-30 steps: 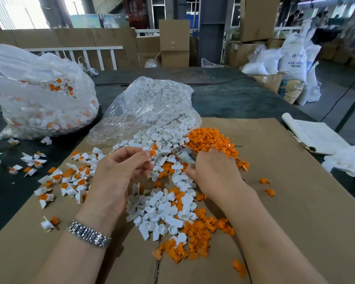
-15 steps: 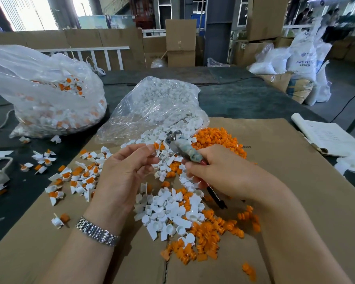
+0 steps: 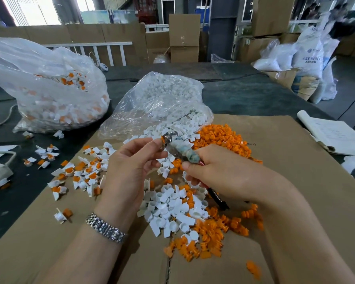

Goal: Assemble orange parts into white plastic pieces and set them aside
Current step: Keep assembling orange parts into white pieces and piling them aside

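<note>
Hands have risen off the pile: right hand (image 3: 219,171) now grips a wrapped tool (image 3: 179,149), left hand (image 3: 131,167) pinching an orange part (image 3: 163,139) at its tip. Insertion looks imminent.

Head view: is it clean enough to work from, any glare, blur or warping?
Head view: the windows at top left are blown out; the clear bags carry soft glare; wide-angle warping bends the edges; the far right background is smeared; both hands, left and right, and the tool are sharp and evenly lit.
</note>
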A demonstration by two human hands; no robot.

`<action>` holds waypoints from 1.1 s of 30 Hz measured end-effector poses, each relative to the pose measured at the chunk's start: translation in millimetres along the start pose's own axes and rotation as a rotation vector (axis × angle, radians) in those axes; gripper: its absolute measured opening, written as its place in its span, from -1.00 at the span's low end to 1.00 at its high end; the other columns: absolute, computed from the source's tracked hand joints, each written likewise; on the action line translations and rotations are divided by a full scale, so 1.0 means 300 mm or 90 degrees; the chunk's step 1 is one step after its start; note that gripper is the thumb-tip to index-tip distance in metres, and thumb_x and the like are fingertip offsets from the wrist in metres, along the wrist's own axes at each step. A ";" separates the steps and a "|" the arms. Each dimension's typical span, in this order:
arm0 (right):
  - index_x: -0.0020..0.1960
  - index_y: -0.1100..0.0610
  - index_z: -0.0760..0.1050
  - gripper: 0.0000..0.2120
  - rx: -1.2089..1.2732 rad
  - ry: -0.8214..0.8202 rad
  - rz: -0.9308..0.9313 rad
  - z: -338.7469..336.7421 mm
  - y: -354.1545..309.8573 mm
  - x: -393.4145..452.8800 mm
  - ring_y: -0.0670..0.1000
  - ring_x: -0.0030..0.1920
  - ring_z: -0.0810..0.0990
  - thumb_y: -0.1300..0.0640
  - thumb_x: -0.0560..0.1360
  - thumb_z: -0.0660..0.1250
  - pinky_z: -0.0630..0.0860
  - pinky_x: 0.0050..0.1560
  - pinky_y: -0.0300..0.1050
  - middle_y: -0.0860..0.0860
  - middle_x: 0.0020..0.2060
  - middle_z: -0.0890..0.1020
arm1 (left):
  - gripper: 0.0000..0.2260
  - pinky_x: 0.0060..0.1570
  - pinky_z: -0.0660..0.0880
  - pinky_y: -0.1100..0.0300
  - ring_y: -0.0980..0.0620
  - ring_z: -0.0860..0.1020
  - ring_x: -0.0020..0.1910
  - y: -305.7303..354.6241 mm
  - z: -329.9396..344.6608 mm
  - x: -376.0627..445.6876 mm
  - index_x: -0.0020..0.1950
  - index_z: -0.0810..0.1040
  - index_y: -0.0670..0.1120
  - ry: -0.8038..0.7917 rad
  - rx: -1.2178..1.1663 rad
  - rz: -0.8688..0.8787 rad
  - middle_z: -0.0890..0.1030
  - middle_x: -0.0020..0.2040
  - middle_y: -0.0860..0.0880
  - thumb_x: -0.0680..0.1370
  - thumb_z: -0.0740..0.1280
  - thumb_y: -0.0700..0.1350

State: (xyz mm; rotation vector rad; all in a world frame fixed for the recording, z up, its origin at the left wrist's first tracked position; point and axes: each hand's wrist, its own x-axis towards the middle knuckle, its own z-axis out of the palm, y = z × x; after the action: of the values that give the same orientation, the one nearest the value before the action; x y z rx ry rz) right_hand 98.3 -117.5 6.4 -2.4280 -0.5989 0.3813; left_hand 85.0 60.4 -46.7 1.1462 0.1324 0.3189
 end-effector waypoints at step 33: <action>-0.04 0.03 0.43 -0.60 -0.106 0.257 0.148 -0.005 0.140 0.066 0.03 -0.16 0.54 -0.32 0.55 0.18 0.42 -0.23 -0.03 0.02 -0.14 0.55 | -0.97 -0.29 0.58 0.25 0.13 0.67 -0.21 0.002 -0.068 0.019 -0.07 0.68 0.02 0.161 0.430 0.143 0.70 -0.20 0.03 0.57 0.46 -0.09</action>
State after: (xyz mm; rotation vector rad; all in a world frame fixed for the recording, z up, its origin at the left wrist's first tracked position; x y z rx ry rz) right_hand 129.8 -138.4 -20.7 -2.6387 -0.1788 -0.0752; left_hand 84.8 80.2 -54.0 1.7926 0.3541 0.6496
